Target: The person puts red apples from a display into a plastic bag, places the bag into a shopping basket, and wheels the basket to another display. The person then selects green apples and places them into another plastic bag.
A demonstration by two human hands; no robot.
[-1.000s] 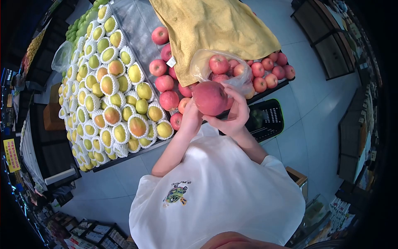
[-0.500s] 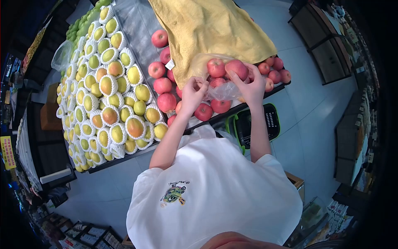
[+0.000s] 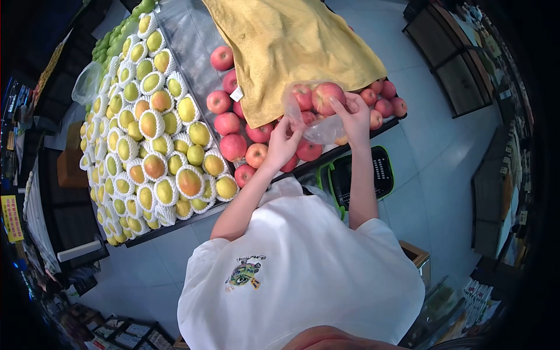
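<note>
Upper centre of frame, gripping one round, smooth apple (image 3: 328,98) in curled fingers of right hand (image 3: 354,115) over one thin, clear bag (image 3: 322,130); pinching bag with left hand (image 3: 284,142), below one fuzzy towel (image 3: 297,49).

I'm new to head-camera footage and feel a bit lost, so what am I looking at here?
There is no machine: these are a person's bare hands, and every picture comes from one camera on their head, looking forward and down. The white shirt at the bottom is their own.

The left hand pinches a clear plastic bag. The right hand grips a large red apple at the bag.

On the sloping display lie loose red apples, partly under a yellow cloth. To the left sit yellow-green fruits in white foam nets.
</note>
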